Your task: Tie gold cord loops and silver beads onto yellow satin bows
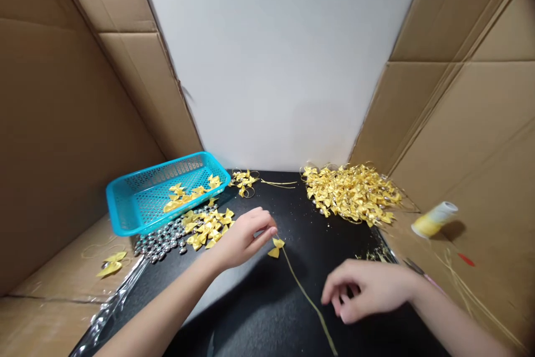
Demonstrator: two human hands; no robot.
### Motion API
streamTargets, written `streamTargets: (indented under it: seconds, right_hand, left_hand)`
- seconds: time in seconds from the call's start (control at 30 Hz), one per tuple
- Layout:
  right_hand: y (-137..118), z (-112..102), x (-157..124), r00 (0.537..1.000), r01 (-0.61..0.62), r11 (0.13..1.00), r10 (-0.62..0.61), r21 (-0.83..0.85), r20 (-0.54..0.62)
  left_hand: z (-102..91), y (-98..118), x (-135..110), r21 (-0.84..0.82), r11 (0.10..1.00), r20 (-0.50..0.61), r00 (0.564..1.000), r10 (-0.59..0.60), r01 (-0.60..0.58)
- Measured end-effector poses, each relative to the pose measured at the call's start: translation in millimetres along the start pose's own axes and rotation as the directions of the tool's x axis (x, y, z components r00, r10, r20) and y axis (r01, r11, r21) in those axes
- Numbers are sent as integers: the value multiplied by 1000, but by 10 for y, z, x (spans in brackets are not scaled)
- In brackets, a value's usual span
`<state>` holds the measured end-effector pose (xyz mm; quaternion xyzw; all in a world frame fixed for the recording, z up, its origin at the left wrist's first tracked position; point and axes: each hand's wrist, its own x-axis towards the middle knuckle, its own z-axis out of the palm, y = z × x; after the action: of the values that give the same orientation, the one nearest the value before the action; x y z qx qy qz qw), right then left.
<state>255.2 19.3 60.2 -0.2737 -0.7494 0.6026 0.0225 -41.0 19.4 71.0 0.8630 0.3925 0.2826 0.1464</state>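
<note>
My left hand (249, 237) pinches the upper end of a thin gold cord (306, 297) between thumb and forefinger. Just below the fingertips, a yellow ribbon bow (276, 248) sits on that cord. From the bow the cord trails down across the black table surface (251, 312) towards the near edge. To the right of the cord, my right hand (365, 290) hovers with loosely curled fingers, thumb apart from them. Nothing shows in the right hand, and it does not touch the cord.
A turquoise basket (125, 229) holds several yellow bows; silver beads (163, 240) and loose bows (208, 227) lie before it. Far right is a heap of corded bows (353, 192). A thread spool (434, 219) and scissors (424, 275) lie right. Cardboard walls (463, 123) flank the table.
</note>
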Motion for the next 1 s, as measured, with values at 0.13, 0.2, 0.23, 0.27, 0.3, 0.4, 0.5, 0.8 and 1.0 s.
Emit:
streamTargets:
  seconds: [0.13, 0.2, 0.23, 0.27, 0.3, 0.4, 0.5, 0.8, 1.0]
  right_hand:
    - [-165, -56, 404, 951, 180, 882, -43, 436, -306]
    - [-261, 23, 664, 936, 259, 681, -2, 685, -352]
    - [-310, 70, 783, 929, 296, 554, 21, 778, -369]
    - [-360, 113, 886, 912, 350, 421, 48, 837, -406]
    - [-410, 144, 970, 896, 393, 317, 81, 863, -438]
    - [-559, 142, 1110, 862, 475, 170, 104, 863, -495]
    - [-679, 31, 1146, 844, 523, 127, 57, 843, -533]
    - [-714, -159, 1267, 815, 557, 38, 166, 830, -555]
    - [-680, -254, 1227, 779, 573, 82, 254, 815, -573]
  left_hand:
    - [-134, 129, 206, 51, 975, -20, 976, 215, -214]
    - [-164, 183, 305, 90, 947, -35, 949, 313, -309]
    - [-170, 205, 349, 119, 932, -39, 936, 350, -343]
    - [-171, 224, 388, 157, 918, -39, 926, 375, -365]
    - [-170, 240, 423, 203, 904, -33, 920, 390, -376]
    - [-173, 276, 511, 349, 859, -32, 911, 412, -376]
    - [-208, 283, 590, 453, 806, -55, 890, 453, -382]
    - [-131, 135, 649, 598, 697, -29, 858, 513, -396]
    - [-16, 69, 563, 367, 829, 10, 893, 451, -422]
